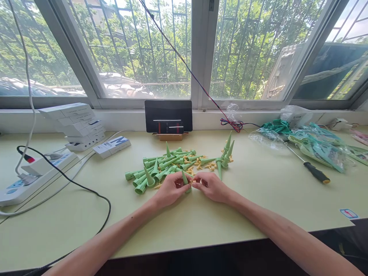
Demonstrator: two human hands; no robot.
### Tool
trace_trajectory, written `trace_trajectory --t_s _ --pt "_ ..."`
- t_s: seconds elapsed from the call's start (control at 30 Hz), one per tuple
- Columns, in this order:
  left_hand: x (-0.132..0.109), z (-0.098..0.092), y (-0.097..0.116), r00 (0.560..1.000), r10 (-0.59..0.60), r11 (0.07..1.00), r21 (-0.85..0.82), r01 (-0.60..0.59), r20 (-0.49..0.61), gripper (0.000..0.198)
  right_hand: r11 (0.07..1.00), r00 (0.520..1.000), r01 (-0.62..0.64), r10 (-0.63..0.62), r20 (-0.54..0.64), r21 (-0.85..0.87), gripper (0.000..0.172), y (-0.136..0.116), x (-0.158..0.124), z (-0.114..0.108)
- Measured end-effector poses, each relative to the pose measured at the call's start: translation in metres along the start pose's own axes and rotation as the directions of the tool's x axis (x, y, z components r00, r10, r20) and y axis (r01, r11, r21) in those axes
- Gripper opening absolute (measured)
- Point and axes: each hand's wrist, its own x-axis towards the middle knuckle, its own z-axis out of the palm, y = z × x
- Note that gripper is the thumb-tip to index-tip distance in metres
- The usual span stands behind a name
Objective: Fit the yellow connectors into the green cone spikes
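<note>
My left hand (170, 188) is closed around a green plastic watering spike (184, 177), its tip pointing up. Pinched between the fingertips of my right hand (212, 186) is a small yellow plastic valve (193, 181), right against the side of that spike. The two hands nearly touch, and my fingers partly cover both pieces. Just beyond lies a heap of green spikes (149, 178), some upright and most on their sides. Small yellow valves (199, 165) are scattered among them. To the right, a group of spikes (227, 153) with yellow valves attached stands together.
A tablet (168, 109) and a phone (170, 127) lean on a brown stand. White boxes (77, 124) and a power strip (37, 174) with cables are at left. A screwdriver (316, 172) and bagged green parts (319, 143) lie at right. The table's edge is near me.
</note>
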Motion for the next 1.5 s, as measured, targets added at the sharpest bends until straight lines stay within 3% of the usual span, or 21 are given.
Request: trace_trajectory --t_s 0.13,0.4,0.8,1.5 --pt "0.0002 -0.0002 -0.0026 1.0 0.001 1.0 -0.003 -0.001 0.005 0.024 1.0 1.0 0.015 -0.015 -0.008 0.012 0.007 0.0023 -0.0002 0.0013" --pt "-0.0009 -0.0001 -0.0017 0.999 0.03 0.998 0.047 -0.031 0.02 0.019 0.999 1.0 0.011 -0.013 0.025 0.046 0.022 0.0018 -0.0012 0.001" --pt "-0.0019 -0.0004 -0.0028 0.999 0.036 0.998 0.056 -0.038 0.038 0.016 0.997 0.996 0.075 -0.074 0.052 -0.015 0.031 0.0024 -0.0024 0.0009" --pt "-0.0045 0.0009 -0.0024 0.996 0.081 0.99 0.112 -0.085 0.039 0.012 0.999 0.996 0.045 -0.044 0.075 -0.009 0.031 0.002 -0.0034 0.0013"
